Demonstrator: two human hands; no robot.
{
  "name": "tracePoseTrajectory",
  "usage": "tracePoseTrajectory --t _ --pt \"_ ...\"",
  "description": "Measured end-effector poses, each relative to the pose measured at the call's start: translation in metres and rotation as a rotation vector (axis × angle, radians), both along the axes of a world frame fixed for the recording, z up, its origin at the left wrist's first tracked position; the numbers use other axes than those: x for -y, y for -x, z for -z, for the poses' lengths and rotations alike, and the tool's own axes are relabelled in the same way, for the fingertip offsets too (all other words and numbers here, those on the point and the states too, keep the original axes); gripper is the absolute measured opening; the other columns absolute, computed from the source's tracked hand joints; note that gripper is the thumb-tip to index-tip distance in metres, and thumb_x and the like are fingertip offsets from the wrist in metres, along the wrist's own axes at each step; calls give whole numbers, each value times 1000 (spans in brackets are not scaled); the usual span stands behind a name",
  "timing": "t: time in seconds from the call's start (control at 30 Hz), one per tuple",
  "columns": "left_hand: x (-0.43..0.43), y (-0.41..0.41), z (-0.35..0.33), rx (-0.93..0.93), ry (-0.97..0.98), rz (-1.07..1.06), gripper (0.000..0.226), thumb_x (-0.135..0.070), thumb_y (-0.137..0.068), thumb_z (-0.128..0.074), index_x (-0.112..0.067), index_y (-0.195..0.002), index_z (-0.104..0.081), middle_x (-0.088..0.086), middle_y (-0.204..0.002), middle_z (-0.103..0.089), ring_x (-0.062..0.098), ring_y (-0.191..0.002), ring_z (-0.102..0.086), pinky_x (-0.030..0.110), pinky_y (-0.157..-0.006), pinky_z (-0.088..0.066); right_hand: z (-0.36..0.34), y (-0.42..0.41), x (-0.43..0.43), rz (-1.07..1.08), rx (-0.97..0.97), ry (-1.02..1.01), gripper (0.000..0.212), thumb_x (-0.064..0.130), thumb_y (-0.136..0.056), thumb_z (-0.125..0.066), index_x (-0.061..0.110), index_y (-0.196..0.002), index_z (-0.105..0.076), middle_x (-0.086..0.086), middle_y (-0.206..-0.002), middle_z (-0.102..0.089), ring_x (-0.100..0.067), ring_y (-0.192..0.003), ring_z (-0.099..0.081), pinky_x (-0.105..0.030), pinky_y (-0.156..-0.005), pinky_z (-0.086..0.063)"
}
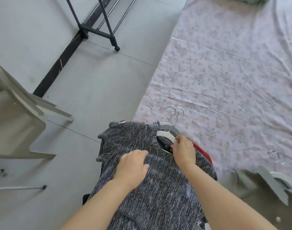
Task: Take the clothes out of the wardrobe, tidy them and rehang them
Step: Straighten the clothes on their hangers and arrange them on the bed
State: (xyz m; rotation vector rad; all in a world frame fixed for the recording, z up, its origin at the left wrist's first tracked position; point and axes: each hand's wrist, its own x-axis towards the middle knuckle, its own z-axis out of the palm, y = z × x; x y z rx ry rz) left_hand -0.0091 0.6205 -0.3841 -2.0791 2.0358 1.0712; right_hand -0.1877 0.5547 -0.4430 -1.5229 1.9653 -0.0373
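The grey knit top [158,188] lies collar-away. Right hand [183,151] pinches its white hanger [165,135] there; left hand [132,166] rests relaxed mid-chest.

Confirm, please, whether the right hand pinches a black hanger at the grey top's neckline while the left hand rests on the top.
Not quite: the head view shows a white hanger, not black; the right hand, left hand and grey top are as described.

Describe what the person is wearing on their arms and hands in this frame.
Nothing is visibly worn. The left hand and right hand have no gloves, and no sleeves, watch, bracelet or rings show. Both arms are bare to the frame's edge.
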Motion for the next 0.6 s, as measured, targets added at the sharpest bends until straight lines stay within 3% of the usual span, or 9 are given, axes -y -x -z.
tracePoseTrajectory --t 0.17,0.33,0.47,0.6 --pt "3 -2 -6 -19 60 21 46 -34 -93 -47 -23 -137 -38 -9 -136 -46 9 -126 -40 31 -109 -23 4 -9 12 36 -7 -26 29 23 -96 -46 12 -118 -60 -11 -111 -62 -29 -102 -53 -46 -89 -45" --pt "-8 -4 -6 -15 75 45 46 -33 -94 -47 -23 -137 -38 -8 -135 -46 10 -125 -41 33 -108 -24 0 -17 4 202 46 -21 16 23 -92 -54 14 -103 -63 -4 -102 -64 -24 -96 -57 -45 -86 -48" --pt "-12 3 -27 -59 150 39 46 -32 -93 -48 -23 -137 -38 -9 -134 -46 9 -124 -40 31 -107 -25 -36 -15 -27 271 190 58 9 21 -93 -54 16 -98 -59 1 -94 -63 -18 -85 -57 -32 -72 -44" --pt "-4 11 -70 -141 323 50 42 -29 -91 -51 -23 -132 -42 -9 -129 -49 10 -121 -42 26 -103 -28 -99 -15 -62 254 271 192 4 18 -91 -58 16 -91 -61 8 -83 -62 -13 -80 -58 -29 -69 -44"
